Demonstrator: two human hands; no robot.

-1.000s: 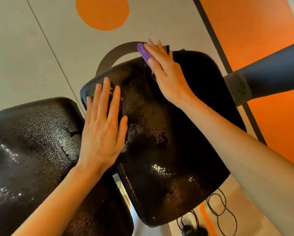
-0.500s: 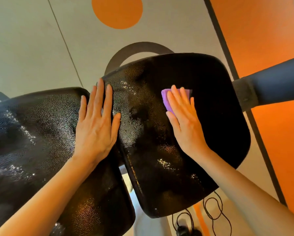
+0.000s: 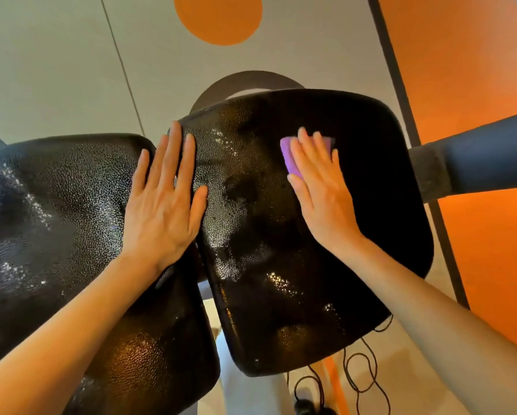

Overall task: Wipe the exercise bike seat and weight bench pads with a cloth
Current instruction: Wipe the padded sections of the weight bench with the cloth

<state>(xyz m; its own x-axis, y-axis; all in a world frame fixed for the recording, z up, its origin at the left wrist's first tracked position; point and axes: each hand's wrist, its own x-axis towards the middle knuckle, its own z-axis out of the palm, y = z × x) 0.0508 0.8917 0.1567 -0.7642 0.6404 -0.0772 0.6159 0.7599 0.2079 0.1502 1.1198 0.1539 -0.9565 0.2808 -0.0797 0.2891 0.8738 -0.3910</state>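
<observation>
A purple cloth (image 3: 293, 158) lies flat on the upper middle of a black textured bench pad (image 3: 326, 280), pinned under the straight, spread fingers of the right hand (image 3: 321, 194), with only its left edge and top corners showing past the fingertips. Bare pad surface stretches to the right of the cloth as far as the rounded far edge, and below it toward the pad's near rim. The left hand (image 3: 164, 205) rests palm down with fingers extended, bridging the narrow gap between that pad's left edge and a second black pad (image 3: 50, 223) beside it. Right of the first pad a dark padded bar (image 3: 487, 158) juts in. Below its near rim, black cable (image 3: 362, 375) loops over the grey and orange floor (image 3: 56, 64).
</observation>
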